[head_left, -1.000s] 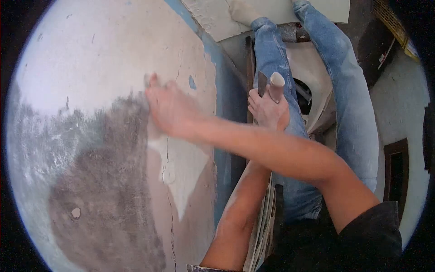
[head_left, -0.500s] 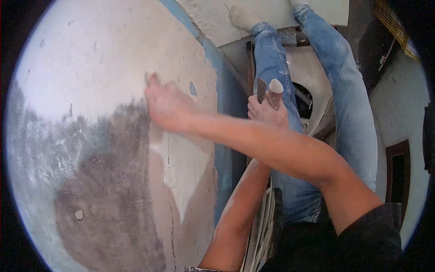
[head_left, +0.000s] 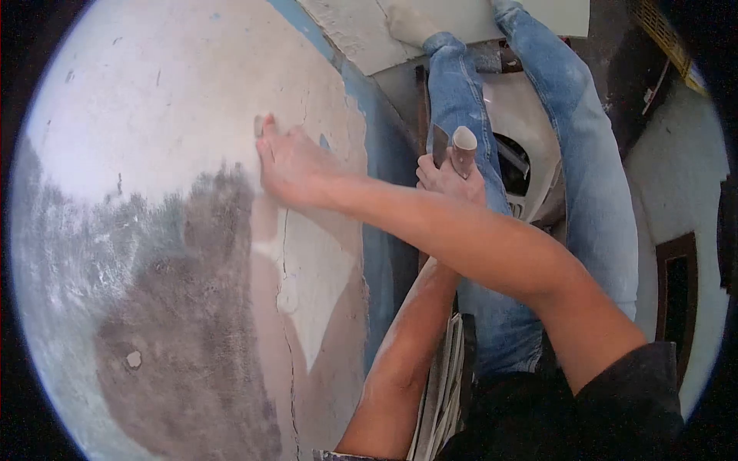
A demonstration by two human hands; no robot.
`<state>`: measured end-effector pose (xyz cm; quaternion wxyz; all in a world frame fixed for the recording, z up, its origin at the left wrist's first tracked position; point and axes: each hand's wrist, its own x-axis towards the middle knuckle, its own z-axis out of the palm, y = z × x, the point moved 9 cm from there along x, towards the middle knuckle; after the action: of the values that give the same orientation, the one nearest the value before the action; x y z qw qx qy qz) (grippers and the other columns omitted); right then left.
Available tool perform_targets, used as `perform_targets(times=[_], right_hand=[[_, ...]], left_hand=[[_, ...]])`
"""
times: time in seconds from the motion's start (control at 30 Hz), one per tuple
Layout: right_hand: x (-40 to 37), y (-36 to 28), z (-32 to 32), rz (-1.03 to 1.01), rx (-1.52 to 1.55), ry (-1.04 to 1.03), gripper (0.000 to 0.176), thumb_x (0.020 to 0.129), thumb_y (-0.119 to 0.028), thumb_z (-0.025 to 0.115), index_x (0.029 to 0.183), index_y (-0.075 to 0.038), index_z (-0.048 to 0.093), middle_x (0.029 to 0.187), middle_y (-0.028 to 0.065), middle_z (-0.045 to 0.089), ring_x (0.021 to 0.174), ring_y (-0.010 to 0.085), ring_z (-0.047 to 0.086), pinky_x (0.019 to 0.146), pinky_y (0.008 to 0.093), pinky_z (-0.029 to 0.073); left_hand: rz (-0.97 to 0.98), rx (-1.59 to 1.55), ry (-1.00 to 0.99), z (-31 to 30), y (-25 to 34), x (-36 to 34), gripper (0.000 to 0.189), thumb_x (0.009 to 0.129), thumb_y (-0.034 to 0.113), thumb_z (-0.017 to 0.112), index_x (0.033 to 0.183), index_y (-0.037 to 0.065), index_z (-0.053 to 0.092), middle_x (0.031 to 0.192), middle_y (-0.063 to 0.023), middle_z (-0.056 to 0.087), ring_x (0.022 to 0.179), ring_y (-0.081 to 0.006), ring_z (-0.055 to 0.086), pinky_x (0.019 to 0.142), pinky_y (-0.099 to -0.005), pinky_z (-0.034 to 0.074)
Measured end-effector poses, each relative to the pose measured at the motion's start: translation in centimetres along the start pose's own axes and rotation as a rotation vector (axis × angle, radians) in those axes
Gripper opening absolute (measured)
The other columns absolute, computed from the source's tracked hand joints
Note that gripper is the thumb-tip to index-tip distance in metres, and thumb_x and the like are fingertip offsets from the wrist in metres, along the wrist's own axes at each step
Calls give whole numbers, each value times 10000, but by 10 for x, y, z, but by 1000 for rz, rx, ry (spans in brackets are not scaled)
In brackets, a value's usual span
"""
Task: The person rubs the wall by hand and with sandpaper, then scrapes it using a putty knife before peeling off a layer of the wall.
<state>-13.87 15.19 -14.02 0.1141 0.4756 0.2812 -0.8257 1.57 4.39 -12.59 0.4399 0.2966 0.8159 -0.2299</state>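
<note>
My right hand (head_left: 296, 165) reaches across to the wall (head_left: 177, 92), its fingers bent and pressed together against the whitish surface. A small greyish piece (head_left: 259, 126) shows at its fingertips, too blurred to name. Below that hand, the pale coating ends at a rough dark grey patch (head_left: 192, 323). My left hand (head_left: 455, 183) is closed in front of my jeans, with a putty knife in it. The flat metal blade (head_left: 440, 146) and a round, pale-ended handle (head_left: 464, 150) stick up side by side from the fist. My right forearm passes over the left one.
A long crack (head_left: 287, 346) runs down the wall beside a blue painted strip (head_left: 377, 284). My legs in dusty jeans (head_left: 596, 192) straddle a pale seat (head_left: 523, 100) with a dark opening. A yellow crate (head_left: 669, 38) stands at the upper right.
My right hand has shifted slightly up and to the right on the wall. The left hand keeps its hold on the putty knife, almost still.
</note>
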Motion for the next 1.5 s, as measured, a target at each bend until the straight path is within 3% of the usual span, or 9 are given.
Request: perform_targets(times=[0.2,0.37,0.57,0.77,0.9,1.1,1.3,1.4,1.5], right_hand=[[-26,-12,33,-152,-39,-38,581,1037,-288,319,1536,-15,199,1351,314,426,1126,450,580,955,513,477],[-27,-13,9,-58,20,-7,596,1029,-283,365,1530,-6,201,1280,320,456,1049,457,605,904,526,495],[-60,-31,20,-116,2,-79,581,1042,-326,335,1526,-24,227,1182,297,496,995,471,604,892,529,489],[-33,-27,9,-100,-24,9,592,1035,-307,352,1524,-5,214,1192,300,493,986,468,615,869,542,502],[-68,-32,16,-136,-13,-97,564,1046,-348,311,1525,-54,261,1200,284,503,1019,475,597,918,538,477],[-33,-24,6,-54,21,86,562,1046,-352,304,1527,-63,267,1148,272,513,995,471,603,897,546,481],[-53,-25,10,-108,-61,-4,555,1044,-290,349,1513,-8,259,1195,273,511,1014,443,622,849,552,514],[-25,-16,2,-63,25,133,552,1043,-354,329,1517,-75,284,1170,254,511,976,448,620,871,537,493],[-62,-35,21,-125,-43,13,546,1041,-347,330,1509,-69,289,1185,249,513,992,441,620,892,527,492]], left_hand=[[15,-90,-81,7,-3,2,298,889,321,599,1055,84,670,1187,-132,487,1131,-342,486,944,-485,414],[-29,-132,-157,2,0,0,359,954,356,553,1060,36,674,1193,-183,470,1143,-386,455,997,-494,370],[37,-69,-33,16,-7,-1,347,867,377,612,1057,95,682,1163,-118,487,1124,-338,483,944,-481,411],[30,-97,-129,12,-2,0,369,956,349,547,1096,28,663,1205,-181,461,1149,-385,448,1002,-501,364],[40,-113,-73,10,-1,-4,322,898,327,578,1086,79,660,1183,-146,468,1119,-358,476,967,-488,393],[42,-82,-69,12,-5,0,346,899,321,576,1101,55,667,1180,-143,476,1116,-359,476,959,-488,392],[23,-72,-58,8,-6,-3,354,889,341,593,1088,61,677,1167,-136,482,1103,-346,482,951,-482,405],[21,-45,-71,11,-7,1,356,891,343,593,1092,61,676,1163,-135,486,1102,-343,485,950,-475,408],[55,-55,-78,14,-7,4,351,892,339,593,1088,61,676,1176,-134,487,1116,-345,485,950,-475,411]])
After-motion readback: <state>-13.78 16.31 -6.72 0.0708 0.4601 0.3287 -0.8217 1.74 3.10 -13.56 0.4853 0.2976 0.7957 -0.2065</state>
